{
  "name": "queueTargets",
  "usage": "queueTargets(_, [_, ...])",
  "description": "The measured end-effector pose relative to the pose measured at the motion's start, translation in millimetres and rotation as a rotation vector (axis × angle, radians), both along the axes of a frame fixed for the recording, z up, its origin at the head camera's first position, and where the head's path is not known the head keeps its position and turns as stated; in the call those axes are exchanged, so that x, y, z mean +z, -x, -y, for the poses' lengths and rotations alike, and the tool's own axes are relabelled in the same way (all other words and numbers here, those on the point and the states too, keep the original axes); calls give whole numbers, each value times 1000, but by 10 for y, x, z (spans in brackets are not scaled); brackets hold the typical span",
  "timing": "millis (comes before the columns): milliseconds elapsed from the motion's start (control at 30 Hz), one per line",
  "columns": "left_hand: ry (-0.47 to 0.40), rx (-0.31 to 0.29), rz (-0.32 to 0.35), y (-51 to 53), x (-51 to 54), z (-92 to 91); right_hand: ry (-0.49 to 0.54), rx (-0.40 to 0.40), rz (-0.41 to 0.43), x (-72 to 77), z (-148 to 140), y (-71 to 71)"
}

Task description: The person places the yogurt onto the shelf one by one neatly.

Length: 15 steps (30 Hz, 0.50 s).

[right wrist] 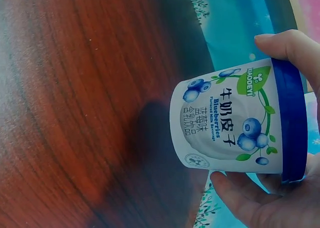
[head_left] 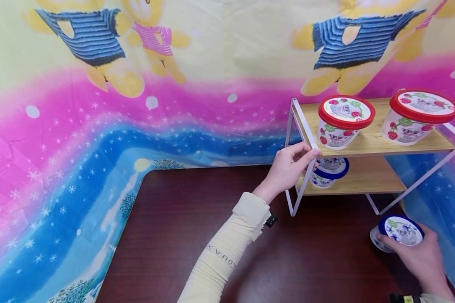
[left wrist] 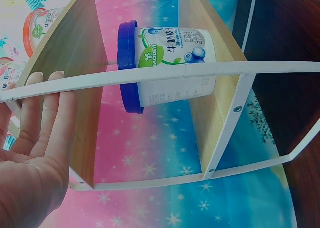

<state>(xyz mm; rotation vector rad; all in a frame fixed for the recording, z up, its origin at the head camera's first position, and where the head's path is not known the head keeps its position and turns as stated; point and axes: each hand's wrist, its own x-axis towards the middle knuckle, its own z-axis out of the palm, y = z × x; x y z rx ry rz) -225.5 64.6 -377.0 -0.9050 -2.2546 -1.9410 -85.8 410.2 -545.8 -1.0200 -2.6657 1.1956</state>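
My left hand [head_left: 290, 166] grips the white metal side frame of a two-tier wooden shelf [head_left: 379, 130] at its upper front corner. In the left wrist view the fingers [left wrist: 60, 118] lie along the frame beside the upper board. My right hand [head_left: 421, 256] holds a blue-lidded blueberry milk cup [right wrist: 230, 118] by its sides, near the lid, above the table to the right front of the shelf. Another blue-lidded cup [left wrist: 175, 62] stands on the lower board, at its left end. Two red-lidded cups, one left [head_left: 345, 122] and one right [head_left: 418, 115], stand on the upper board.
The shelf stands on a dark red-brown table [head_left: 197, 219], near its back right. Behind and beside it hangs a colourful cloth [head_left: 227, 105] printed with bears and snowflakes. The shelf's slanting right leg [head_left: 424, 181] stands behind the right hand.
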Motion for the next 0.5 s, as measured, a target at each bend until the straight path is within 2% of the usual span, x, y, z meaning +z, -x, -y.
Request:
queueTargets(200, [2, 6, 15, -11, 5, 3, -17, -7, -34, 61, 31, 17])
queueTargets(500, [-2, 5, 15, -13, 9, -5, -15, -12, -132, 185, 77, 41])
